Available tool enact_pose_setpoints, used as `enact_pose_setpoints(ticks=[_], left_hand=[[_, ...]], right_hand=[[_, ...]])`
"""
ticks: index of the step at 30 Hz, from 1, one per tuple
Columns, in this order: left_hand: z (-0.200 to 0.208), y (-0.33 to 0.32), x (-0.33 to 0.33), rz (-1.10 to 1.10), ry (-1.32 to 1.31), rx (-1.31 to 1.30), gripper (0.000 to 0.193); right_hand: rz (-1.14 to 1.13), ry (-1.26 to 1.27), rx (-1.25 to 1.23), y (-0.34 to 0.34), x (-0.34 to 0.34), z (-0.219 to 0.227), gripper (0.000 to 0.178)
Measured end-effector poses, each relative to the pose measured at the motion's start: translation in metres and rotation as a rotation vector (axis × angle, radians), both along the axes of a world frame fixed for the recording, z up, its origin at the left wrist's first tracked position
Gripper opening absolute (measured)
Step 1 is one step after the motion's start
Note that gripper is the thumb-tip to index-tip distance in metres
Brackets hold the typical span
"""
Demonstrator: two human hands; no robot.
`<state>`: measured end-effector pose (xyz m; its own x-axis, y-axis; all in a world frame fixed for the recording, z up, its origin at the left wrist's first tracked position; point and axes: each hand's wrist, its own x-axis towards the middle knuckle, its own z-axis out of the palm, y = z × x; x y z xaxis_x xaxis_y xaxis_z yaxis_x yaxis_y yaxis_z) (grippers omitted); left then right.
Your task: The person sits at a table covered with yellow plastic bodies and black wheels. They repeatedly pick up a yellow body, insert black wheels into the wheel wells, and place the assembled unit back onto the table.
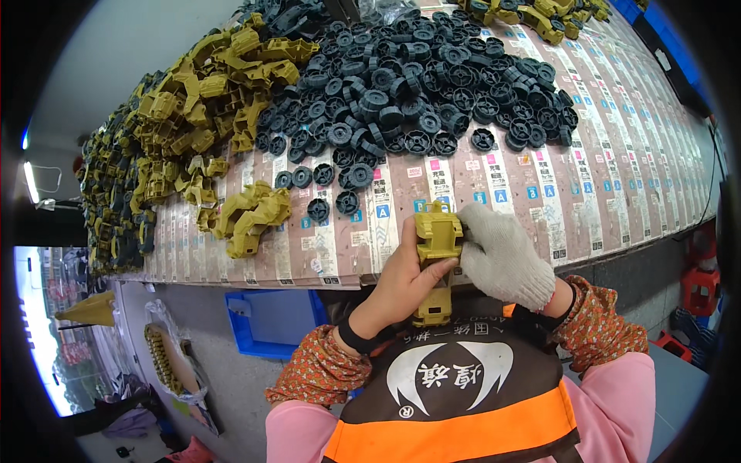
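Observation:
Near the front edge of the table, my bare left hand [397,284] is closed round a yellow plastic toy truck body [438,234], its thumb across the middle. The body stands lengthwise, its lower end hanging in front of my apron. My right hand [503,255], in a white knit glove, presses against the body's upper right side with curled fingers. Whatever those fingertips pinch is hidden. Beyond both hands spreads a heap of dark toy wheels [417,142]. To the left lies a yellow toy part [255,217], close to a larger pile of yellow toy parts [224,81].
Printed cardboard strips cover the table [610,185]. At far left are assembled yellow toys with dark wheels [116,193]. More yellow parts [540,19] lie at the back. Below the table sits a blue bin [278,320]; red stools [701,289] stand at right.

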<state>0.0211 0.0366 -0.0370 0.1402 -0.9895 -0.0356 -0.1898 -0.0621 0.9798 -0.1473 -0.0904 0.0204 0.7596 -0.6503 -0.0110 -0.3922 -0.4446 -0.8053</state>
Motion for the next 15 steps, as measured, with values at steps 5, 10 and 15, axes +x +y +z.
enact_pose_setpoints(ticks=[5, 10, 15], left_hand=[[0.006, -0.008, 0.003, -0.087, -0.013, 0.041, 0.076], [0.014, -0.009, -0.007, -0.015, -0.024, 0.092, 0.079], [0.008, -0.026, -0.013, 0.146, 0.569, 0.087, 0.08]], right_hand=[[-0.044, 0.007, 0.187, -0.008, -0.002, 0.0, 0.02], [-0.059, 0.111, 0.251, -0.018, 0.001, 0.023, 0.023], [-0.017, 0.111, -0.317, -0.062, 0.022, 0.039, 0.024]])
